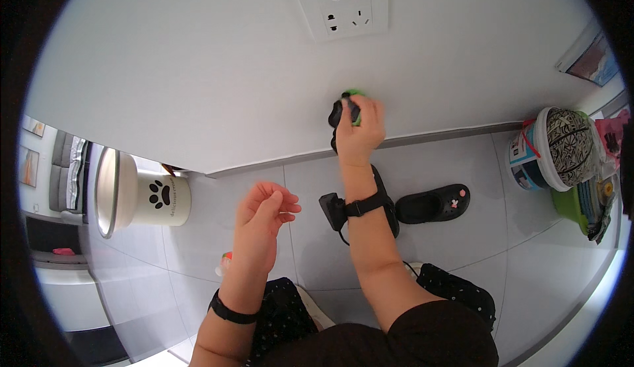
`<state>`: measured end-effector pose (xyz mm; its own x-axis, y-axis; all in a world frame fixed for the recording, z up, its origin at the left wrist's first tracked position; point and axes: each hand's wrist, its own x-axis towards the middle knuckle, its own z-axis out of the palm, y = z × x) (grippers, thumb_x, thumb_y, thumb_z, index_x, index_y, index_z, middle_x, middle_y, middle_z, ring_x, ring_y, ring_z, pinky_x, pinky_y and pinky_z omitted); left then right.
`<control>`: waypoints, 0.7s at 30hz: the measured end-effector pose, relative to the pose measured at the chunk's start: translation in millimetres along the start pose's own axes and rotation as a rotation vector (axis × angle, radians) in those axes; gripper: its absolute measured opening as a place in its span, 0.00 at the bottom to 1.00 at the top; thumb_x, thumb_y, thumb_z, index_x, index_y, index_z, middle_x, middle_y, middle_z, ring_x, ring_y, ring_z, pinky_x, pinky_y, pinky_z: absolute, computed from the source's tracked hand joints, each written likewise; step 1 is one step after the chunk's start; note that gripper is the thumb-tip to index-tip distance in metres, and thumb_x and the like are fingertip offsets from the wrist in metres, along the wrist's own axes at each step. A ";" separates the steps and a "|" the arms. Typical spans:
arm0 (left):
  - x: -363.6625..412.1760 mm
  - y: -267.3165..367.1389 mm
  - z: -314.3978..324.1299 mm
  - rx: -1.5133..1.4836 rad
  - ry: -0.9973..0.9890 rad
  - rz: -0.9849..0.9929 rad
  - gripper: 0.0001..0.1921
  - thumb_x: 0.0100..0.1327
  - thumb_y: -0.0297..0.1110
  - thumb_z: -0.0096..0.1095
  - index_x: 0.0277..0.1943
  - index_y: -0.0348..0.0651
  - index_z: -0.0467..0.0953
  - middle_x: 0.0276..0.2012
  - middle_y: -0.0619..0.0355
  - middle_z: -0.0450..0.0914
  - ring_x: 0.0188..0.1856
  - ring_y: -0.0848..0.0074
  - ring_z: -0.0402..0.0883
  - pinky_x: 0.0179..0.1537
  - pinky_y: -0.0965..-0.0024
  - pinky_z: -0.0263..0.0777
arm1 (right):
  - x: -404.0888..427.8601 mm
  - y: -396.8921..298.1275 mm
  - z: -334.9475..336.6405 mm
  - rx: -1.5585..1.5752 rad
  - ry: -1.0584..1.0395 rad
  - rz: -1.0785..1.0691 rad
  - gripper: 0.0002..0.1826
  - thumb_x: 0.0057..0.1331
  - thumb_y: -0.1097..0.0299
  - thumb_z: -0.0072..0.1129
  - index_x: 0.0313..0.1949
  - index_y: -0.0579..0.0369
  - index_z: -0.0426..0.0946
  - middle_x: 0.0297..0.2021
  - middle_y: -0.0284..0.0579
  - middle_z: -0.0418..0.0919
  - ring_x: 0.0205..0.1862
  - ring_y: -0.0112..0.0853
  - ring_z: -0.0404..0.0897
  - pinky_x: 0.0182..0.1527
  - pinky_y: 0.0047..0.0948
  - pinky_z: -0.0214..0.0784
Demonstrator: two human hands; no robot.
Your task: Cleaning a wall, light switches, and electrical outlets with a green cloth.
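Observation:
My right hand [360, 131] is closed around a small black and green object [338, 114] held against or just before the white wall [237, 89]; its kind cannot be told, and my fingers cover part of it. A further dark part shows just below it, beside my wrist. My left hand [265, 213] hangs over the tiled floor with fingers loosely curled and nothing seen in it. A strap on my right forearm carries a black device [333, 212] with a cable. Above my right hand is a white wall socket panel [346, 10].
Black clogs [431, 204] lie on the floor by the wall. At the left stands a cream pet bowl stand [163, 198] with a paw print. A white-rimmed bucket [551, 149] holding a patterned ball and a green basket [569, 208] are at the right. A small bottle-like item lies behind my left forearm.

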<state>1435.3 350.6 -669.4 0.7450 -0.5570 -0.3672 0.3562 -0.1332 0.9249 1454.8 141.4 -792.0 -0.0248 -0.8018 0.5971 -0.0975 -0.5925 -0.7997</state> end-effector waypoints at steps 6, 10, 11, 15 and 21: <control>5.6 -4.4 6.0 -0.013 -0.022 0.055 0.06 0.70 0.33 0.51 0.41 0.42 0.73 0.34 0.58 0.78 0.37 0.73 0.78 0.42 0.70 0.70 | 24.3 6.9 -7.7 -0.043 0.084 0.008 0.10 0.55 0.73 0.67 0.36 0.53 0.78 0.32 0.42 0.78 0.35 0.41 0.78 0.37 0.37 0.71; -2.6 -3.4 -10.4 0.045 0.158 0.030 0.06 0.70 0.34 0.51 0.38 0.44 0.72 0.34 0.58 0.78 0.36 0.73 0.77 0.38 0.71 0.69 | -53.2 4.5 18.1 0.026 -0.013 0.168 0.09 0.56 0.71 0.67 0.36 0.51 0.78 0.33 0.44 0.78 0.36 0.43 0.79 0.38 0.37 0.72; -2.4 -4.9 -5.7 0.036 0.120 0.044 0.06 0.70 0.34 0.51 0.38 0.44 0.72 0.34 0.58 0.78 0.36 0.73 0.77 0.38 0.71 0.69 | -51.3 8.8 9.4 -0.009 -0.055 0.185 0.09 0.56 0.70 0.68 0.36 0.51 0.78 0.34 0.42 0.78 0.35 0.42 0.80 0.36 0.36 0.73; -1.7 -6.9 11.2 -0.030 0.029 -0.001 0.05 0.70 0.34 0.51 0.38 0.46 0.71 0.33 0.59 0.78 0.35 0.74 0.77 0.38 0.71 0.68 | 14.7 -9.7 -17.1 0.073 0.149 0.013 0.10 0.57 0.71 0.68 0.38 0.53 0.78 0.35 0.44 0.77 0.33 0.43 0.78 0.34 0.34 0.72; 9.5 -5.9 3.9 0.005 0.061 0.054 0.05 0.69 0.35 0.53 0.37 0.46 0.71 0.33 0.59 0.80 0.34 0.73 0.78 0.38 0.71 0.68 | 15.0 5.5 3.3 0.028 0.209 -0.094 0.10 0.57 0.73 0.68 0.39 0.54 0.78 0.38 0.48 0.76 0.35 0.45 0.77 0.35 0.37 0.72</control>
<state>1438.0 342.9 -678.0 0.7958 -0.5128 -0.3221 0.3119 -0.1089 0.9439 1457.2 125.8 -787.6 -0.2224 -0.7110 0.6671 -0.0818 -0.6683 -0.7394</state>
